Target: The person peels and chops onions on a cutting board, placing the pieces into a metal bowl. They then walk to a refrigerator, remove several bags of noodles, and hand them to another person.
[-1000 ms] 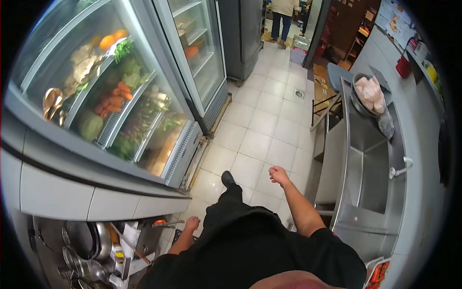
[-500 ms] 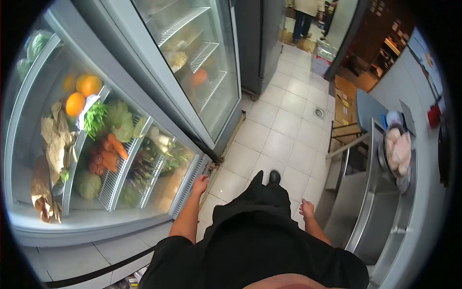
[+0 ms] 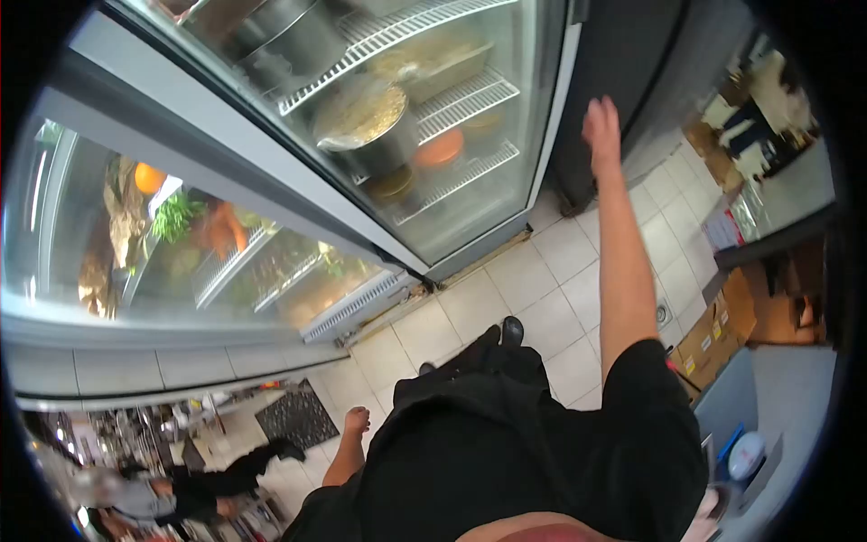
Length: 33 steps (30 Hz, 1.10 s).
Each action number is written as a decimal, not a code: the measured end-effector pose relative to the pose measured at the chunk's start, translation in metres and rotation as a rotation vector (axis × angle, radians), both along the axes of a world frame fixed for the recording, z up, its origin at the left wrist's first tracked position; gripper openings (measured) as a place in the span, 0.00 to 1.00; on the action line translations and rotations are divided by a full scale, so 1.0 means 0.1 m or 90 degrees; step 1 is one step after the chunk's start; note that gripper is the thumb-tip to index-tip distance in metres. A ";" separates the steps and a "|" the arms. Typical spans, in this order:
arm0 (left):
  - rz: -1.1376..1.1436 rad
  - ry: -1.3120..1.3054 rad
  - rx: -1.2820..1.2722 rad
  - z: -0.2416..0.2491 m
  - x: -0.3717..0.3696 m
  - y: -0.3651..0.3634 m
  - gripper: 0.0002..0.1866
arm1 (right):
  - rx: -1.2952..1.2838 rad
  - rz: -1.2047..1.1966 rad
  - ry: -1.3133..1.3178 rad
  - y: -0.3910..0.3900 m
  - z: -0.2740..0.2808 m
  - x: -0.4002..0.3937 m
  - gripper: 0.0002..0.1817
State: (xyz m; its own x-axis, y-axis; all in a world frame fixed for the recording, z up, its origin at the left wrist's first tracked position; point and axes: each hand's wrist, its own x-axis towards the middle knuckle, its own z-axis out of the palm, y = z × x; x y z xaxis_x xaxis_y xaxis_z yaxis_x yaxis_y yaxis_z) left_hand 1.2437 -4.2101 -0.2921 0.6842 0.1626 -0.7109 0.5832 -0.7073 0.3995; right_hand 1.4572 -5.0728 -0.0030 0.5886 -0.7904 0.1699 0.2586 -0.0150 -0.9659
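My right hand is raised on an outstretched arm, fingers extended and nothing in them. It is nearest the right edge of a glass-door fridge and overlaps a dark upright cabinet in this view. Behind the glass, a metal pot with pale yellowish food stands on a wire rack, near an orange-red round item. Low at my side hangs my left hand, its fingers curled in and empty, above the tiled floor.
Left, a second glass fridge holds carrots, green herbs and an orange. A person is at lower left near a dark mat; another person stands far right. Cardboard boxes sit on the right.
My view has turned and the glass-door fridge appears larger. My right hand has risen from my side toward that fridge's edge. My left hand is now away from the vegetable fridge.
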 end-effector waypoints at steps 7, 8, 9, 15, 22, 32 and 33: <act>0.170 -0.113 -0.282 -0.32 -1.42 -0.68 0.19 | -0.024 0.199 -0.082 -0.44 0.73 1.10 0.34; 0.064 -0.128 -0.144 -0.38 -1.55 -0.77 0.20 | 0.047 0.251 -0.111 -0.52 0.68 1.13 0.33; 0.064 -0.119 -0.110 -0.47 -1.64 -0.82 0.20 | 0.118 0.300 -0.140 -0.52 0.69 1.08 0.33; 0.340 -0.079 -0.203 -0.17 -1.72 -1.38 0.21 | 0.047 0.262 -0.148 -0.61 0.63 0.83 0.41; 0.462 -0.088 -0.270 0.07 -2.01 -1.96 0.21 | -0.018 0.172 -0.167 -0.23 0.38 -0.78 0.28; 0.362 -0.280 -0.498 1.02 -1.40 -2.99 0.26 | -0.393 0.301 -0.136 1.88 1.00 -3.28 0.37; 0.347 -0.312 -0.538 1.31 -1.32 -3.17 0.27 | -0.415 0.300 -0.187 2.12 0.98 -3.34 0.38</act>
State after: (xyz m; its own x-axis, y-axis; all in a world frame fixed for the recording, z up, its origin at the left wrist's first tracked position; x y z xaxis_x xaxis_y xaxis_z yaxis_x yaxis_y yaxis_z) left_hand 1.1117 -4.5272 -0.1614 0.9052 0.1181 -0.4082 0.3807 0.2014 0.9025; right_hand 1.1229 -4.8609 0.0948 0.6919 -0.1657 0.7028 0.6160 -0.3723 -0.6942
